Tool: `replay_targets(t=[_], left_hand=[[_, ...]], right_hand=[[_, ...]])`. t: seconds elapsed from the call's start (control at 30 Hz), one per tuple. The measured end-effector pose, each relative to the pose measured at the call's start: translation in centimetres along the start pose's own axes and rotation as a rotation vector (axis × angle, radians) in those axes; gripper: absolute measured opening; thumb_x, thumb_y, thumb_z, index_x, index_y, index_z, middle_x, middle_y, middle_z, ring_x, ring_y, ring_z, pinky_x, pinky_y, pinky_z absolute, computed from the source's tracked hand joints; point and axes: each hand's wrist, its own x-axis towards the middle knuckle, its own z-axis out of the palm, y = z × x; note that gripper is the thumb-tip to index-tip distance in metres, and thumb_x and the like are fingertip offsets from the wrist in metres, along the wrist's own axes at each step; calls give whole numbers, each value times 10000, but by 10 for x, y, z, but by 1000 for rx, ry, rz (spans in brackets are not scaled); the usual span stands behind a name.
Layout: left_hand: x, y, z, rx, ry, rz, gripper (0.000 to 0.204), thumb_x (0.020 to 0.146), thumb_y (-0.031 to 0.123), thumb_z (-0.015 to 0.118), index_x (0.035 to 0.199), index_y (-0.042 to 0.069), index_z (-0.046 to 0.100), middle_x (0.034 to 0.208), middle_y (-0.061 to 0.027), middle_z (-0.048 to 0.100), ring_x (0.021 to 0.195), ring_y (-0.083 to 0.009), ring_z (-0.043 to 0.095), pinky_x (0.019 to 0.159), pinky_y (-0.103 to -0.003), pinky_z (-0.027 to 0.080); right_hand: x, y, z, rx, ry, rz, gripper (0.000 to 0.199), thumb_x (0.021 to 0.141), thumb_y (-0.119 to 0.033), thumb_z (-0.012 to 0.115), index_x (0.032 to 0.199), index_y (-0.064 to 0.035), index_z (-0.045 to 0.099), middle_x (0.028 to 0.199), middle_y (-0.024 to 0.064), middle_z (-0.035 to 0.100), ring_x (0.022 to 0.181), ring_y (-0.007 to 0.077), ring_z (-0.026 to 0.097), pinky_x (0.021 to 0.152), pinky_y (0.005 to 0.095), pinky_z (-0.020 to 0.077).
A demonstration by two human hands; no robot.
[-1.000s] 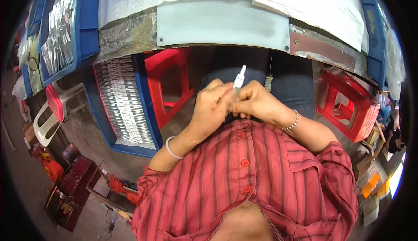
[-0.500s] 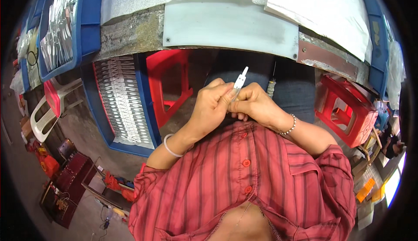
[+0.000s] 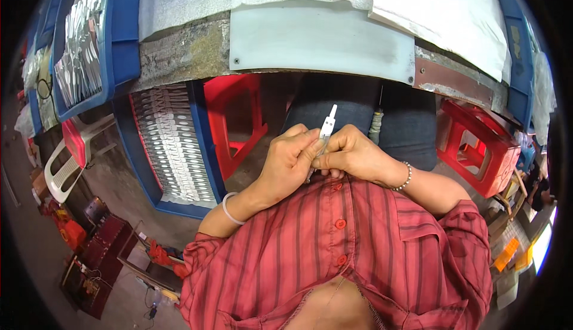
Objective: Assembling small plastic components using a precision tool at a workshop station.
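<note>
Both of my hands meet low in front of my shirt, just beyond its buttons. Between them is a flat, silver-white metal piece with a narrow tip and small dark holes. The tip points away from me and slightly right. My left hand pinches the piece from the left, its thumb along the side. My right hand closes on it from the right, thumb and fingers pressed together. The lower part of the piece is hidden in my fingers, so its exact kind cannot be told.
Beyond my hands runs a worn workbench edge with a pale plate. Left below it, a blue crate holds rows of silver metal pieces; another blue crate stands higher up. Red plastic stools flank my legs.
The metal piece sits slightly lower in the picture and shows its tip a little nearer to me. Both hands keep their grip; the whole view has shifted slightly.
</note>
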Motion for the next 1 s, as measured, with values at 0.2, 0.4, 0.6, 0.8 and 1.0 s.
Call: replay_targets(t=[0.2,0.4,0.6,0.8,1.0], left_hand=[[-5,-4,-1,8,8,4,109,910,51,580,943,-40,629,695,-72,478,605,-144,461,530,-270,367],[-1,-2,2,-27,86,34,133,907,56,588,984,-35,646,716,-65,518,622,-129,499,545,-256,394],[21,-12,-3,14,165,10,153,900,46,592,1015,-33,656,731,-67,549,632,-128,535,550,-262,421],[17,0,-14,-1,-17,45,160,907,32,567,1031,-44,636,742,-102,538,624,-178,545,554,-289,432],[9,-1,-17,71,-35,122,164,906,38,569,1031,-48,630,742,-112,548,625,-198,555,551,-297,432]], right_hand=[[-2,-3,0,1,-38,47,196,826,-104,671,687,33,665,630,78,638,518,103,585,474,225,466],[3,-3,1,156,-26,121,169,819,-102,673,702,20,669,634,78,635,510,96,571,464,221,456],[23,3,-5,85,44,-34,150,847,-59,633,736,34,676,674,102,657,535,101,582,493,209,457],[14,4,2,145,37,-60,216,860,-126,653,715,31,679,654,78,645,539,96,584,478,210,458],[7,-4,7,92,13,8,220,856,-126,660,705,33,677,629,78,637,527,101,582,475,213,454]])
